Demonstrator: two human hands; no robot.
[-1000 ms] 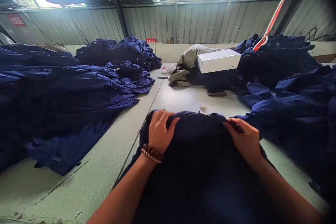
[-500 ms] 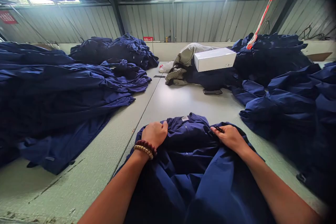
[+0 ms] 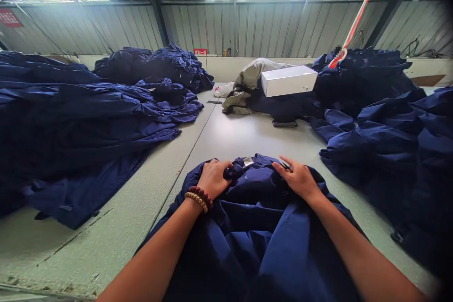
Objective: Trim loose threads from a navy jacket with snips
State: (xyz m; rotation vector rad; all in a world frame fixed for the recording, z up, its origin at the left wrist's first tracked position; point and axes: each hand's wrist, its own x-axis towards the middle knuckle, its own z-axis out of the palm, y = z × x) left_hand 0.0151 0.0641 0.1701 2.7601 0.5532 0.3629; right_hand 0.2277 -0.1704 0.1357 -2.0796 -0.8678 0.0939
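Observation:
A navy blue jacket (image 3: 247,245) lies spread in front of me, its collar pointing away and a white label (image 3: 248,161) showing inside the neck. My left hand (image 3: 215,178), with two bead bracelets on the wrist, grips a bunched fold on the left side of the collar. On the other side of the neck is my right hand (image 3: 300,180), with its index finger stretched out. Small black thread snips (image 3: 286,166) are held in it, mostly hidden by the fingers. Whether this hand also pinches fabric is unclear.
Heaps of navy garments lie on the table (image 3: 233,134) at left (image 3: 106,113) and right (image 3: 382,137). Toward the back are a white box (image 3: 289,81) on dark cloth and a phone (image 3: 285,123). A red and white cord (image 3: 357,19) hangs at the right.
My left hand has shifted slightly right and its fingers now curl over a fold. The right hand has moved a little left and up, its fingers looser.

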